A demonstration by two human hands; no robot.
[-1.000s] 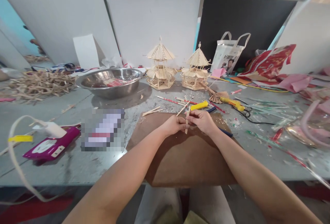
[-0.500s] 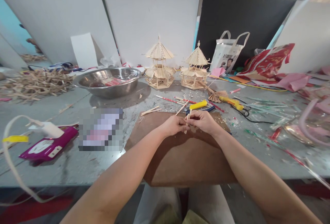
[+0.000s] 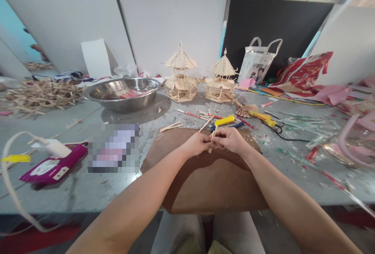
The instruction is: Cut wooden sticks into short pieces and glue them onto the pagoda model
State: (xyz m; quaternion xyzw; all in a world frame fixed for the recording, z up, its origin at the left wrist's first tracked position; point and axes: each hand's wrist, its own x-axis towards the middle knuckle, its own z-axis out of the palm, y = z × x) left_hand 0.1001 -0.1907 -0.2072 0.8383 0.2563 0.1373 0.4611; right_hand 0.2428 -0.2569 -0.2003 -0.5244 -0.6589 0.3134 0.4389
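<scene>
Over the brown board (image 3: pixel 215 187), my left hand (image 3: pixel 198 143) and my right hand (image 3: pixel 230 139) meet fingertip to fingertip. Both are closed in a pinch on short pale wooden sticks (image 3: pixel 210 150), whose ends show above and below the fingers. Which stick each hand grips is partly hidden by the fingers. Another thin wooden stick (image 3: pixel 206 123) slants up beyond my left hand. Just past my right hand lies a tool with a yellow handle (image 3: pixel 224 120). A few loose sticks (image 3: pixel 170 126) rest at the board's far edge.
Two wooden-stick pagoda models (image 3: pixel 181 86) stand at the back, beside a steel basin (image 3: pixel 125 103). At left are a stick pile (image 3: pixel 43 96), a purple power strip (image 3: pixel 54 164) and a blurred-out phone-like object (image 3: pixel 114 148). A yellow glue gun (image 3: pixel 262 116) with a black cord lies right.
My hands stay together on the sticks, with only slight finger shifts. The whole view has moved a little; nothing else visibly changed place.
</scene>
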